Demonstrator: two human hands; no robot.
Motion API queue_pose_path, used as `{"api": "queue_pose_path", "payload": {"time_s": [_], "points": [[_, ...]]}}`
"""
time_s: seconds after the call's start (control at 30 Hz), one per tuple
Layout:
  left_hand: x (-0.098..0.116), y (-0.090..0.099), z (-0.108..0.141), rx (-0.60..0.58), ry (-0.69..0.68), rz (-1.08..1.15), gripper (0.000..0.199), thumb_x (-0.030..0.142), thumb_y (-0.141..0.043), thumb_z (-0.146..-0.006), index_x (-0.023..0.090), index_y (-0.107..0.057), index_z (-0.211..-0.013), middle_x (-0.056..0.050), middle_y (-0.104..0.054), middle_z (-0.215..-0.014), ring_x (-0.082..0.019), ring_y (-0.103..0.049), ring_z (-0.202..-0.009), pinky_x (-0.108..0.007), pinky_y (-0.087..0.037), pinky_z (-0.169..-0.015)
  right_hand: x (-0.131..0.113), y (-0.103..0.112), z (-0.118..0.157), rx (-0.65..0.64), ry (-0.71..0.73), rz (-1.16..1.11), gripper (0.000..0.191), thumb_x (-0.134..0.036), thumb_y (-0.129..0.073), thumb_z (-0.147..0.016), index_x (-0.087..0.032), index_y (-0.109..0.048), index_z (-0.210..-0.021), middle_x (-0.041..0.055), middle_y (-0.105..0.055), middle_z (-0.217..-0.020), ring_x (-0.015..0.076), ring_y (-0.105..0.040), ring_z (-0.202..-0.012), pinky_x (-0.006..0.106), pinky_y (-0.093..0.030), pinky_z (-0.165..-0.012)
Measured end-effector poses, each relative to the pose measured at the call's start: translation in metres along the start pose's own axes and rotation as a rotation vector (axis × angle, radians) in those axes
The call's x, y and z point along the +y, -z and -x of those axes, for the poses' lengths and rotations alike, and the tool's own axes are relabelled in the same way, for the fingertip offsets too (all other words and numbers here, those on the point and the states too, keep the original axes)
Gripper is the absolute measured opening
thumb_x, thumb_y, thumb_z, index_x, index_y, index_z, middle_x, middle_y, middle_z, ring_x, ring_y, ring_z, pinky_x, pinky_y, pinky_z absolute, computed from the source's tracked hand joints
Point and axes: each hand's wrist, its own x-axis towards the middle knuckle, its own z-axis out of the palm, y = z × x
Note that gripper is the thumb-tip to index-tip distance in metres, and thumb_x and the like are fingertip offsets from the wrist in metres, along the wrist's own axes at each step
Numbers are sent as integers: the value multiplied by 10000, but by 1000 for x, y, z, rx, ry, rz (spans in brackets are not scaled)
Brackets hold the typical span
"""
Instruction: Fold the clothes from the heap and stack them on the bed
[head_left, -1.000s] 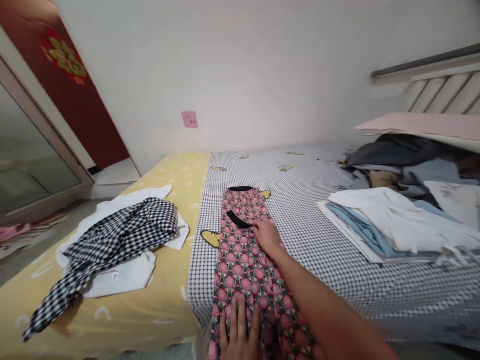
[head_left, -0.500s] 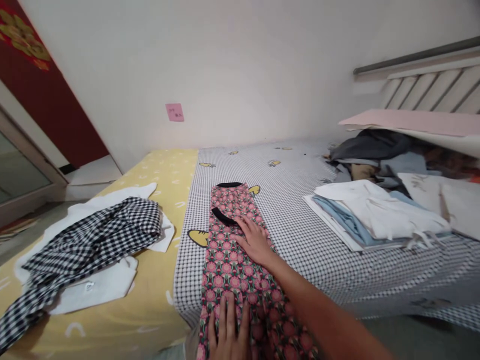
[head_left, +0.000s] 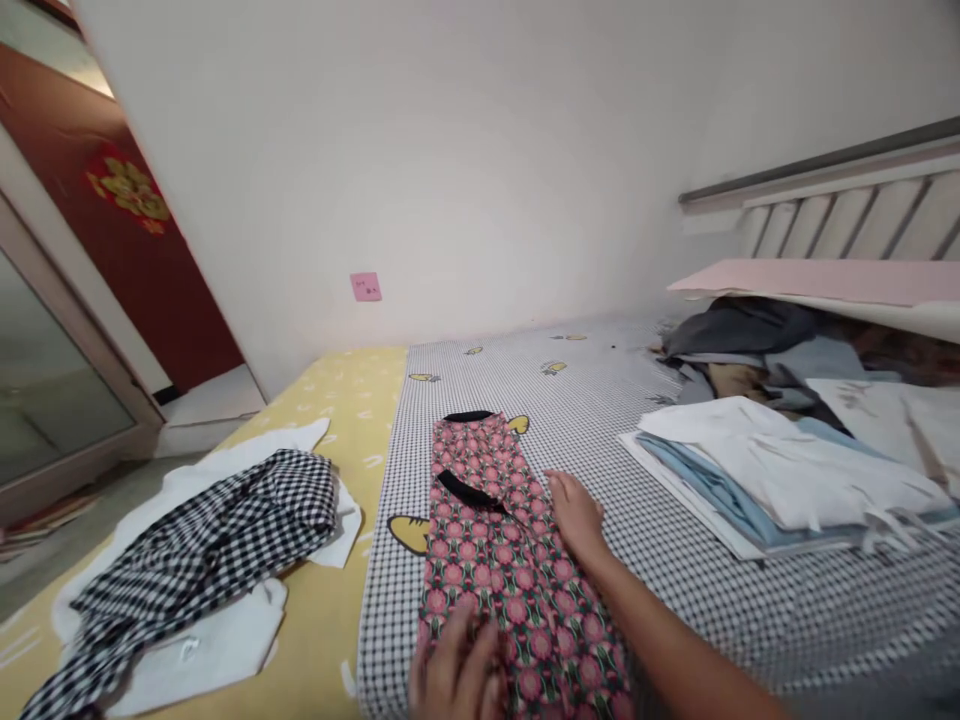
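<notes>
The right hand [head_left: 576,518] has slid off the top of the pink floral garment [head_left: 487,540] and now rests at that garment's right edge, partly on the checked bed sheet [head_left: 697,620], where a moment ago it lay flat across the fabric. Its fingers [head_left: 559,488] are released and loosely together, gripping nothing. The left hand [head_left: 457,672] stays at the lower part of the garment, but it is blurred and its fingers now look curled rather than spread flat, so I cannot tell whether they are pinching the cloth or only touching it. The garment still lies lengthwise on the checked sheet, with its black trim [head_left: 466,490] showing near the top. To its left, a black-and-white gingham garment [head_left: 217,530] lies on a white cloth [head_left: 195,650] on the yellow bedding [head_left: 360,400]. To its right is a folded stack of white clothes [head_left: 780,470] and pale blue clothes [head_left: 694,490], with a dark clothes pile [head_left: 739,330] beyond, under a pink board [head_left: 825,282]. The whole view has tilted since the earlier frame.
</notes>
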Motion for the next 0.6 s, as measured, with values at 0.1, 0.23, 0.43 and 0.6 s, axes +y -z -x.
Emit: {"api": "queue_pose_path", "payload": {"time_s": [0.1, 0.23, 0.43, 0.6], "points": [[-48, 4, -71, -31, -31, -81, 498, 222, -373, -991, 352, -434, -1469, -31, -478, -1536, -211, -458, -1391, -454, -320, -1134, -27, -6, -23, 84, 75, 4, 557, -181, -200, -969, -269, -527, -1411, 50, -422, -1565, 209, -382, -1425, 515, -234, -1174], [-99, -35, -101, -221, -80, -146, 473, 327, -406, -994, 402, -423, -1460, -2, -519, -1504, -247, -459, -1389, -504, -322, -1124, -52, -31, -51, 63, 461, 123, 653, -162, -378, -910, -280, -313, -1549, 14, -208, -1660, 230, -123, -1529, 574, -49, -1207], [-122, -83, -62, -372, -55, -203, 483, 356, -353, -1001, 423, -366, -1479, 33, -494, -1515, -255, -453, -1396, -527, -352, -1090, -16, -64, -100, -196, 197, 174, 602, -529, -254, -989, -309, -330, -1544, 22, -272, -1639, 342, -142, -1516, 709, -25, -1151], [-125, -90, -60, -172, -134, -236, 505, 364, -422, -964, 393, -421, -1468, 37, -544, -1476, -256, -497, -1342, -490, -276, -1101, -3, -66, -134, -92, -43, 134, 584, -480, -192, -999, -272, -480, -1462, 92, -410, -1569, 344, -290, -1461, 692, -162, -1130]]}}
